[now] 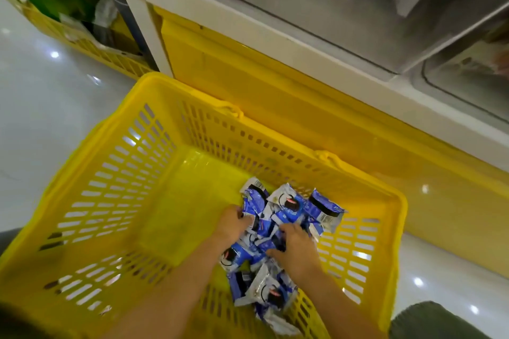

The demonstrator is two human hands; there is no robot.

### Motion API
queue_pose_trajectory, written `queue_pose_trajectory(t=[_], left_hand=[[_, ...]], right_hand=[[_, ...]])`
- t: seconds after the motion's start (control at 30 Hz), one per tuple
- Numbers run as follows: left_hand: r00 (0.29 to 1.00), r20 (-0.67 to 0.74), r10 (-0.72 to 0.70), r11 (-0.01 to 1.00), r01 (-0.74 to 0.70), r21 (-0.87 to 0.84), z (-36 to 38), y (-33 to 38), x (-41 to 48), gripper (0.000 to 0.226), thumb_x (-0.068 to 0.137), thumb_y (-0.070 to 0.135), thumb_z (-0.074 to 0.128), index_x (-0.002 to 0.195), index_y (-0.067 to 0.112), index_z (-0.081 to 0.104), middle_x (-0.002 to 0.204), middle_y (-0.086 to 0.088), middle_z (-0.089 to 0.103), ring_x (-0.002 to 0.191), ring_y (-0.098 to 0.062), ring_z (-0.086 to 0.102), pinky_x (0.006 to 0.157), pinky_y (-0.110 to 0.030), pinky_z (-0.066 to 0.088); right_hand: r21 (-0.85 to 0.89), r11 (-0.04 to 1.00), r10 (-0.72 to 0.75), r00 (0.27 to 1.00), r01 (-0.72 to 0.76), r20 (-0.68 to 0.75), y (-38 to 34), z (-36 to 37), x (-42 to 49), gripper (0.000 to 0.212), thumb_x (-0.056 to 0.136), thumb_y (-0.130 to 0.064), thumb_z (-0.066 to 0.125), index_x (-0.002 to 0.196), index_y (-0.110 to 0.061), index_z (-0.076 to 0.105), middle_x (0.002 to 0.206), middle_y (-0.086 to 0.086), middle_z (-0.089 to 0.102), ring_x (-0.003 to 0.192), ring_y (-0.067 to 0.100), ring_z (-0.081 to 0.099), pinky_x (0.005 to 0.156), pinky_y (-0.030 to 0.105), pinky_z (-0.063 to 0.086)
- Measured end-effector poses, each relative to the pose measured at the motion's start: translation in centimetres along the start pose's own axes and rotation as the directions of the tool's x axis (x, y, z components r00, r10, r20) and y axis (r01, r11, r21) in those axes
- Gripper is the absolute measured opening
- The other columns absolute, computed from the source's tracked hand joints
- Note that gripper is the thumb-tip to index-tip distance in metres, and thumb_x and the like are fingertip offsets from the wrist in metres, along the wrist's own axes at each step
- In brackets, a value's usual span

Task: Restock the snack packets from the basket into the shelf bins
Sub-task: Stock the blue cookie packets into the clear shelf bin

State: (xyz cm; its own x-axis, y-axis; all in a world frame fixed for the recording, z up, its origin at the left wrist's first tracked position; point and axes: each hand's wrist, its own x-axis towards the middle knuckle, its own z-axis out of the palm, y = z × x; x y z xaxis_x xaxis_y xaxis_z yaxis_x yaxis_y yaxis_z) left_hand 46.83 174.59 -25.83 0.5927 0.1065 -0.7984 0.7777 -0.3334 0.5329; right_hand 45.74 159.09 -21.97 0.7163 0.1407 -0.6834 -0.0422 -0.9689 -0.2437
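Both hands are down in the yellow basket (91, 201), in the heap of blue-and-white snack packets (289, 209) piled in its near right corner. The left hand (234, 224) and right hand (298, 249) each have fingers curled round a bunch. These look light, crinkly and slippery, probably crushable inside, so I'd pinch the sealed edges rather than squeeze the middles. The clear shelf bins (316, 8) sit just above

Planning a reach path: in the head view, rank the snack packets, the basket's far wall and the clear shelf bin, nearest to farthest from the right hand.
1. snack packets: under the right hand, touching it.
2. basket's far wall: ahead, beyond the pile.
3. clear shelf bin: higher, past the basket.
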Motion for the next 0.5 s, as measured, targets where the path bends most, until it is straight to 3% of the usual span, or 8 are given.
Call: queue_pose_trajectory(t=[0.03, 0.1, 0.2, 0.27, 0.37, 0.43, 0.5], left_hand=[[1.0, -0.004, -0.007, 1.0, 0.007, 0.003, 0.3, -0.1, 0.1, 0.017, 0.091, 0.02, 0.058, 0.082, 0.013, 0.045, 0.076, 0.001, 0.047, 0.066, -0.011, 0.045, 0.045, -0.015, 0.034], [1.0, -0.004, -0.003, 1.0, 0.003, 0.01, 0.5, 0.0, 0.1, 0.021, 0.09, 0.019, 0.059, 0.089, 0.01, 0.04, 0.081, -0.003, 0.045, 0.074, -0.015, 0.044, 0.053, -0.02, 0.031], [1.0, 0.014, -0.007, 1.0, 0.007, 0.022, 0.0, 0.1, -0.3, 0.02, 0.09, 0.016, 0.06, 0.1, 0.009, 0.044, 0.095, -0.005, 0.045, 0.081, -0.014, 0.046, 0.058, -0.017, 0.032], [1.0, 0.007, -0.003, 1.0, 0.003, 0.004, -0.7, -0.1, -0.7, 0.013, 0.089, 0.011, 0.059, 0.095, 0.008, 0.047, 0.097, -0.006, 0.048, 0.071, -0.011, 0.048, 0.052, -0.017, 0.035], [0.999, -0.031, -0.035, 0.997, 0.033, -0.067, -1.6, -0.2, -1.9, 0.022, 0.09, 0.012, 0.055, 0.111, 0.009, 0.049, 0.1, -0.005, 0.055, 0.078, -0.014, 0.05, 0.058, -0.021, 0.038], [0.998, -0.029, -0.055, 0.993, 0.052, -0.101, -1.8, -0.2, -3.0, 0.021, 0.09, 0.015, 0.054, 0.11, 0.015, 0.048, 0.09, 0.001, 0.055, 0.074, -0.013, 0.051, 0.059, -0.024, 0.038], [0.996, -0.019, -0.092, 0.97, 0.086, -0.226, -1.7, 0.4, -4.2, 0.015, 0.089, 0.011, 0.055, 0.101, 0.015, 0.046, 0.085, -0.003, 0.059, 0.071, -0.015, 0.054, 0.059, -0.025, 0.041]], right_hand=[[0.019, 1.0, 0.007, 1.0, -0.007, 0.003, 0.0, 0.0, -0.1, 0.041, 0.084, -0.039, 0.066, 0.116, -0.021, 0.048, 0.122, 0.001, 0.046, 0.113, 0.019, 0.047, 0.098, 0.032, 0.04], [0.042, 0.999, 0.008, 1.0, -0.009, 0.014, -0.2, 0.1, -0.3, 0.032, 0.084, -0.036, 0.067, 0.103, -0.02, 0.046, 0.116, 0.003, 0.046, 0.108, 0.021, 0.048, 0.091, 0.031, 0.041], [0.123, 0.992, 0.031, 0.999, -0.035, 0.036, -0.5, -0.1, -0.6, 0.034, 0.086, -0.033, 0.065, 0.105, -0.018, 0.041, 0.11, 0.006, 0.053, 0.101, 0.024, 0.053, 0.081, 0.032, 0.044], [0.221, 0.974, 0.043, 0.997, -0.055, 0.057, -0.7, -0.6, -0.7, 0.034, 0.087, -0.032, 0.064, 0.107, -0.016, 0.042, 0.095, 0.006, 0.057, 0.088, 0.024, 0.056, 0.076, 0.034, 0.048], [0.405, 0.911, 0.041, 0.996, -0.071, 0.081, -1.5, -1.7, -1.2, 0.026, 0.089, -0.03, 0.062, 0.099, -0.009, 0.05, 0.084, 0.013, 0.051, 0.079, 0.023, 0.055, 0.082, 0.039, 0.046], [0.496, 0.863, 0.084, 0.995, -0.099, 0.051, -2.2, -2.4, -1.4, 0.024, 0.09, -0.03, 0.061, 0.094, -0.008, 0.052, 0.086, 0.019, 0.051, 0.081, 0.026, 0.057, 0.082, 0.04, 0.044], [0.532, 0.84, 0.131, 0.991, -0.104, -0.013, -2.8, -3.1, -1.7, 0.023, 0.091, -0.032, 0.059, 0.087, -0.01, 0.05, 0.076, 0.014, 0.044, 0.069, 0.024, 0.049, 0.068, 0.033, 0.039]])
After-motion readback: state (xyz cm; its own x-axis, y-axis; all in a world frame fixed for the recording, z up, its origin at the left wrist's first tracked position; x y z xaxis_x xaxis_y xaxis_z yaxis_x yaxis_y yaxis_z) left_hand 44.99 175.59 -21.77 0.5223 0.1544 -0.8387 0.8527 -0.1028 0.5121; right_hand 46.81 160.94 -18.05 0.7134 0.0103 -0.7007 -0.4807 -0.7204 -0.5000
